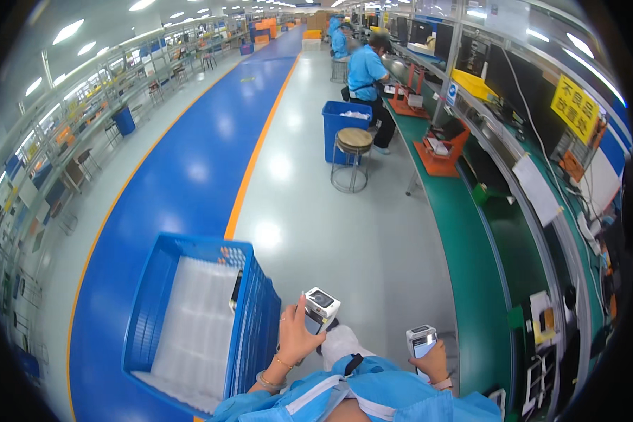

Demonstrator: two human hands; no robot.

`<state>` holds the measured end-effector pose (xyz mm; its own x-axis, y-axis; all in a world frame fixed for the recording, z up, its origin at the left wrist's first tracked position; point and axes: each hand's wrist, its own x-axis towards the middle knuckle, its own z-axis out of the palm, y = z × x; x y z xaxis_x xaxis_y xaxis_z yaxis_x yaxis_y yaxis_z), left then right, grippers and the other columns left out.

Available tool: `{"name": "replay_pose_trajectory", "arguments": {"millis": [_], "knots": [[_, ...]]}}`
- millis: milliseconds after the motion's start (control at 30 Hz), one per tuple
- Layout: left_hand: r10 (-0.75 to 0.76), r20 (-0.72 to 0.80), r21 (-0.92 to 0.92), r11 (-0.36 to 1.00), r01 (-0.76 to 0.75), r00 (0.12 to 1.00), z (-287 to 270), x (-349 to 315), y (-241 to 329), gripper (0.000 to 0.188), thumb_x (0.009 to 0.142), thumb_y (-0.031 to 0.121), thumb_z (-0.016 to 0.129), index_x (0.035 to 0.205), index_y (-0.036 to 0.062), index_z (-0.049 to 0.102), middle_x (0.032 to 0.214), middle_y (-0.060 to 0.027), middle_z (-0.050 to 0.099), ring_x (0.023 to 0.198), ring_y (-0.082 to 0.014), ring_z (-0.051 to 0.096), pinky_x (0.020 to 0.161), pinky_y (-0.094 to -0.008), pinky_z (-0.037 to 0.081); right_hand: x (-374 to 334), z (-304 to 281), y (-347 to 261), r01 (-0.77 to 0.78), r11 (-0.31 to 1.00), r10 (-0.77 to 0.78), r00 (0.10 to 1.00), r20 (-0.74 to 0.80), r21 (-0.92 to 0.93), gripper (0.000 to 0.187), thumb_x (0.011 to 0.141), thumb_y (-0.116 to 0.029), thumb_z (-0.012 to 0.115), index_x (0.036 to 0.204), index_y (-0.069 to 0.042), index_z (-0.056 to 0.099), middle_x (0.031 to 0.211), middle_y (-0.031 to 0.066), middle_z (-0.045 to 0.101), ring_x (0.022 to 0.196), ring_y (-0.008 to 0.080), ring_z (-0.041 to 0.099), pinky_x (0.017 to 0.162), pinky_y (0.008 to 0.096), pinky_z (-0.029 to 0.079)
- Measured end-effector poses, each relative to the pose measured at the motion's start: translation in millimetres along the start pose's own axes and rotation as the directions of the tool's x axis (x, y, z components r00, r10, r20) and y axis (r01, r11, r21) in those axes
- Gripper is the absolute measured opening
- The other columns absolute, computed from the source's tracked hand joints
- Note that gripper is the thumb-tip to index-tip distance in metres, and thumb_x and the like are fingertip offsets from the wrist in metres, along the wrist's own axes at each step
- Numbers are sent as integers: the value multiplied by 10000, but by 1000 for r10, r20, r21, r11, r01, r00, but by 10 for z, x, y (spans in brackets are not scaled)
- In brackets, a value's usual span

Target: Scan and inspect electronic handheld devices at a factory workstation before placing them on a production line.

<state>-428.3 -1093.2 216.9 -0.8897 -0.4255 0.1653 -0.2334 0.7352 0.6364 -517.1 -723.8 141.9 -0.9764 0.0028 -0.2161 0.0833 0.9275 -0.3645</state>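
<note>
My left hand (297, 339) is closed around a small white boxy handheld device (323, 302) with a dark round part on its top end and a screen on its side. It is held up just right of a blue plastic crate (258, 320). My right hand (435, 361) grips a similar white device (421, 339), its lit screen facing up, close to the green bench edge. Inside the crate lies white translucent wrapping sheet (193, 316), and a dark object (236, 290) shows against its right wall.
A long green workbench (446, 232) runs along my right, with orange fixtures (439, 151) on it. Ahead stand a round stool (353, 144) and a blue bin (336, 130). Beyond them a person in blue (366, 70) sits at the bench. A blue floor lane (183, 169) passes on the left.
</note>
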Motion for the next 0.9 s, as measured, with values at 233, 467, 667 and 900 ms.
{"name": "replay_pose_trajectory", "arguments": {"millis": [233, 467, 667, 900], "knots": [[6, -5, 52, 999, -6, 1000, -209, 1968, -375, 986, 588, 288, 790, 1419, 15, 335, 1151, -230, 482, 1041, -394, 495, 901, -458, 422, 1874, 179, -1586, 104, 987, -109, 993, 34, 124, 780, 476, -289, 834, 1023, 83, 421, 1027, 250, 547, 968, 406, 565, 826, 430, 501], [-204, -166, 43, 976, 214, 965, -384, 3598, -1191, 1026, 547, 212, 781, 1414, -35, 291, 1080, -221, 485, 988, -388, 499, 864, -442, 433, 3822, 274, -3514, 339, 940, -340, 928, 152, 34, 792, 533, -322, 826, 1077, 101, 435, 1021, 268, 556, 951, 408, 577, 814, 436, 510], [-318, -273, 102, 929, 356, 908, -587, 5293, -2179, 1133, 523, 198, 785, 1467, 1, 190, 1026, -202, 484, 922, -373, 504, 823, -435, 432, 5328, 981, -4409, 345, 935, -318, 917, 240, -80, 814, 497, -389, 819, 1063, 56, 438, 1029, 245, 563, 927, 382, 592, 792, 433, 519], [-229, -256, 81, 963, 257, 939, -830, 7690, -2477, 1138, 541, 191, 804, 1472, 4, 177, 1078, -215, 471, 994, -384, 488, 867, -454, 414, 7021, 936, -5542, 79, 997, -79, 958, 276, 13, 919, 489, -379, 850, 1133, 112, 415, 1103, 271, 543, 1014, 395, 574, 856, 410, 505]]}}
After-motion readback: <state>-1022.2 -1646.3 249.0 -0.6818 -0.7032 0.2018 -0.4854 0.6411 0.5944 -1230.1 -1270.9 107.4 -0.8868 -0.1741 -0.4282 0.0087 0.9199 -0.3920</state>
